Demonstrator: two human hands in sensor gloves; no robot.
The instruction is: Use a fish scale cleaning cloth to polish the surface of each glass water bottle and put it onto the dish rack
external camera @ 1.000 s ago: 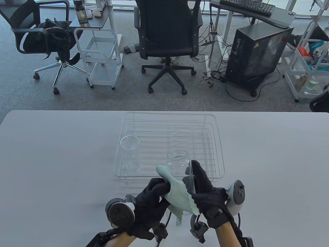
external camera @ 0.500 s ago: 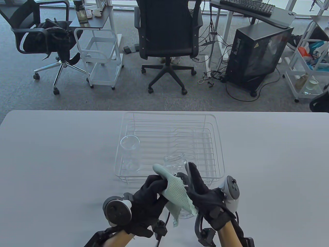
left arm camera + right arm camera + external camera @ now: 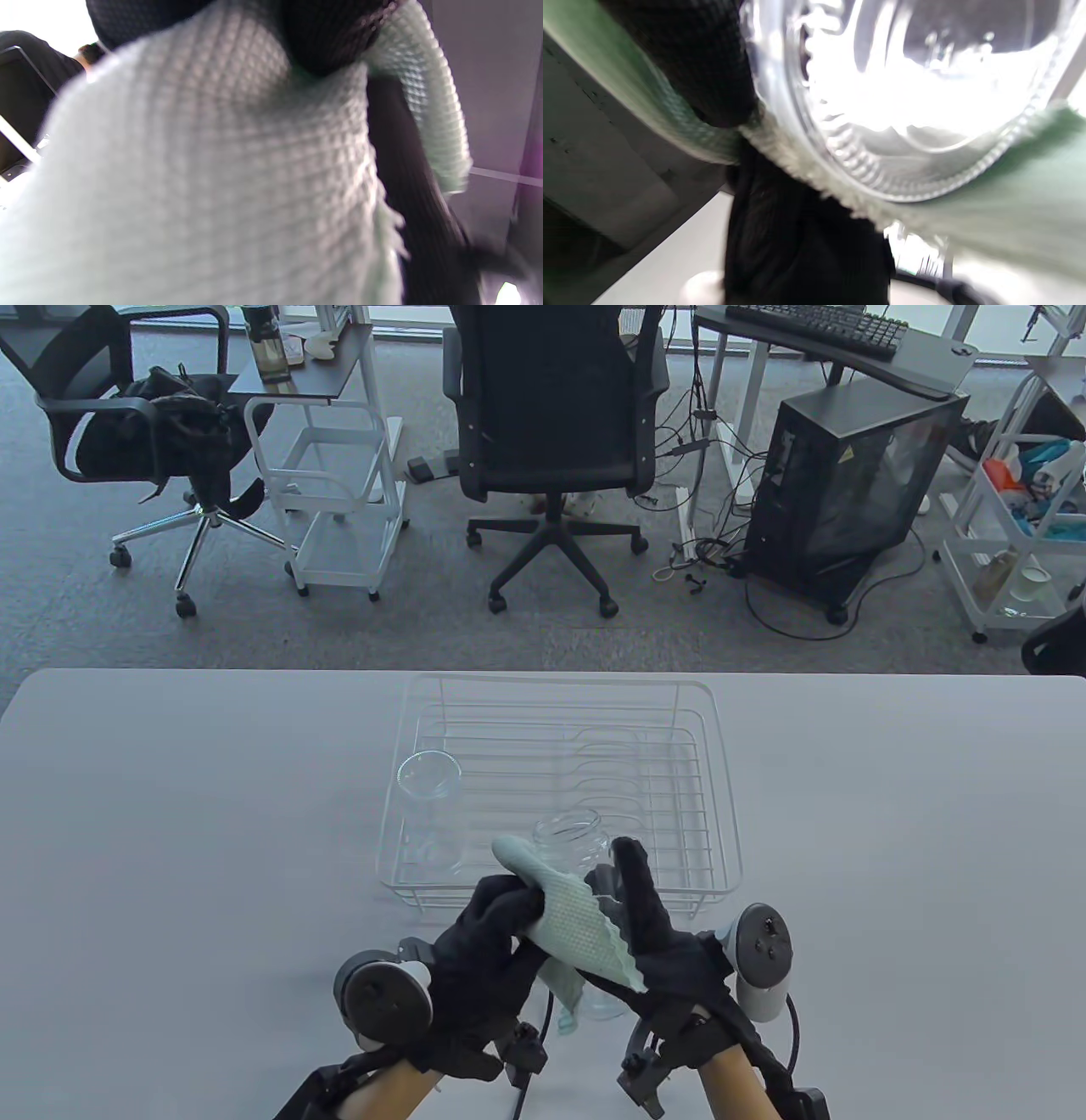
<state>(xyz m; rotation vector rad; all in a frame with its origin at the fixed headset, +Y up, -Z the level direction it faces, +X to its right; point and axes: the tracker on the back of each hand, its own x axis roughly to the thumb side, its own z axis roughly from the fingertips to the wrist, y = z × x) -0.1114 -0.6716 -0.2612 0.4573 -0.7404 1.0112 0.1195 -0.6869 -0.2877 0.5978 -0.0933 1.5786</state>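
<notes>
A clear glass bottle point(image 3: 573, 848) is held above the table's near edge, mouth pointing away, in front of the white wire dish rack point(image 3: 721, 806). My right hand point(image 3: 649, 929) grips its right side. My left hand point(image 3: 501, 925) holds the pale green fish scale cloth point(image 3: 581, 929) wrapped against the bottle's left side. The cloth point(image 3: 212, 178) fills the left wrist view, blurred. In the right wrist view the bottle's base point(image 3: 903, 97) shows close up with the cloth point(image 3: 1009, 220) around it. A second glass bottle point(image 3: 429, 814) stands upright in the rack's left end.
Bare table surface point(image 3: 170, 814) lies to either side of the rack. Beyond the table's far edge are office chairs point(image 3: 551, 432), a white cart point(image 3: 339, 492) and a computer tower point(image 3: 848, 483) on the floor.
Both hands, with bottle and cloth, have shifted slightly left and toward me. The cloth has slid along the bottle's side.
</notes>
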